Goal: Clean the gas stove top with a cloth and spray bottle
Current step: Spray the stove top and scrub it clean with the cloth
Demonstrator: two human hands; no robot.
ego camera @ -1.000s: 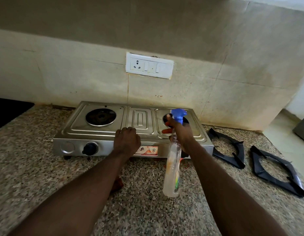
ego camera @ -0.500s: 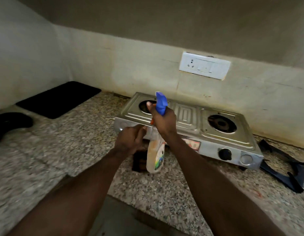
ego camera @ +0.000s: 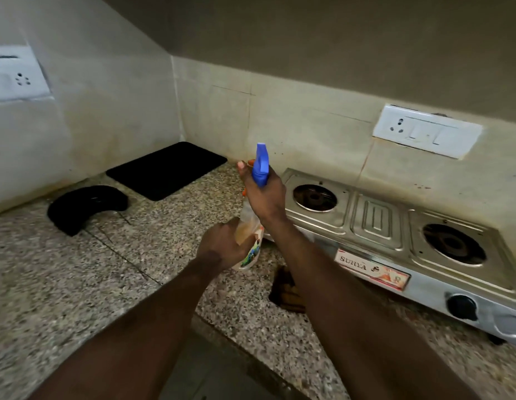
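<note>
Spray bottle (ego camera: 249,236) — right grip (ego camera: 264,194) on neck, left grip (ego camera: 222,248) below.

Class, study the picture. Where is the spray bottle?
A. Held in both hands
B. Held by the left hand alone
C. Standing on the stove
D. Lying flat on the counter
A: the right hand grips the spray bottle at its neck, just under the blue spray head, while the left hand holds its lower body.

Spray btl (ego camera: 246,228) — R hand (ego camera: 265,197) top, L hand (ego camera: 222,248) base
</note>
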